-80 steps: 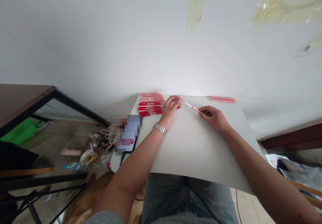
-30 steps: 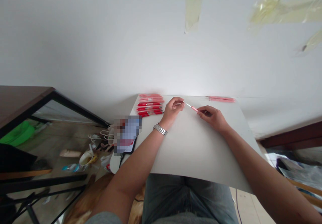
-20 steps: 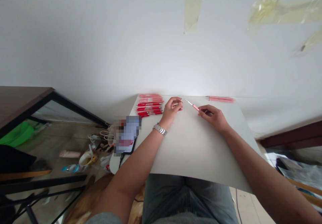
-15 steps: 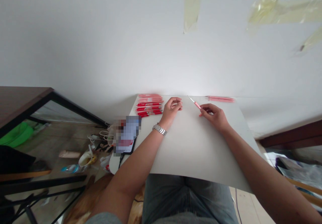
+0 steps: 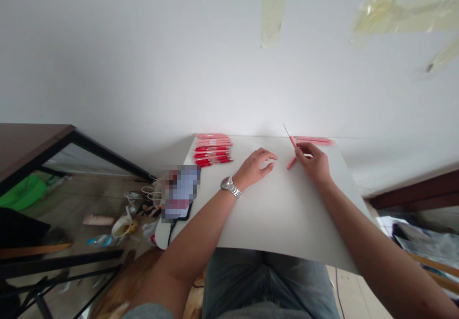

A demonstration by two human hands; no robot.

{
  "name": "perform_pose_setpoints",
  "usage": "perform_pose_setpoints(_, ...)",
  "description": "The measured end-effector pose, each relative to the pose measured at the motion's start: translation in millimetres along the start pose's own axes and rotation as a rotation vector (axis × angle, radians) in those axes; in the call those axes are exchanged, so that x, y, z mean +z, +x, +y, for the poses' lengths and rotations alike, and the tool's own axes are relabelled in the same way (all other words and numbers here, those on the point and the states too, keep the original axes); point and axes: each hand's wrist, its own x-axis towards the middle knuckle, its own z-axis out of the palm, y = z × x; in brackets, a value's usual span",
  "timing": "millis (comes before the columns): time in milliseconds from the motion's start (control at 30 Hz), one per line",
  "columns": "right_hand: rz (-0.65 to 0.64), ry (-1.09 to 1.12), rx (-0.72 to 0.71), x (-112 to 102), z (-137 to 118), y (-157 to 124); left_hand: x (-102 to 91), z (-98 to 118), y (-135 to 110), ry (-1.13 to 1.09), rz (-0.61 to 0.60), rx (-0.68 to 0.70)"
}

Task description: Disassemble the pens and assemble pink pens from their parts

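Observation:
My right hand (image 5: 312, 163) is shut on a slim pink pen (image 5: 292, 140), whose fine tip points up and away past the board's far edge. A short pink piece (image 5: 291, 163) sticks out below my fingers, and I cannot tell whether it belongs to that pen. My left hand (image 5: 256, 168) lies on the white board (image 5: 272, 209) with its fingers loosely curled, holding nothing I can see. A row of red pens (image 5: 213, 149) is to its left. Several pink pens (image 5: 315, 140) lie along the far edge, just beyond my right hand.
A pixelated phone (image 5: 178, 193) lies on the table beside the board's left edge, with a black cable running off it. Dark-framed furniture (image 5: 36, 137) stands at left. A mug (image 5: 121, 228) and clutter sit on the floor. My jeans (image 5: 265, 280) fill the bottom.
My right hand has moved right and toward the far edge, turning the pink pen more upright. My left hand has slid right and nearer me, away from the pen.

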Motion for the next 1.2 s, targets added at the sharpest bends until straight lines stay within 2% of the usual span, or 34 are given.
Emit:
perform_pose_setpoints(267,-0.112,0.093,-0.013,5,-1,-4,4.0,-1,-1,0.171,-0.094,0.049)
perform_pose_setpoints(533,-0.165,0.316,0.078,8,-3,-6,5.4,2,-2,0.275,-0.153,0.074)
perform_pose_setpoints(900,-0.149,0.333,0.082,8,0,-5,2.4,8,-1,0.301,-0.148,0.051)
perform_pose_setpoints(1200,-0.143,0.339,0.077,8,-1,-5,0.5,9,-1,0.345,-0.092,0.012)
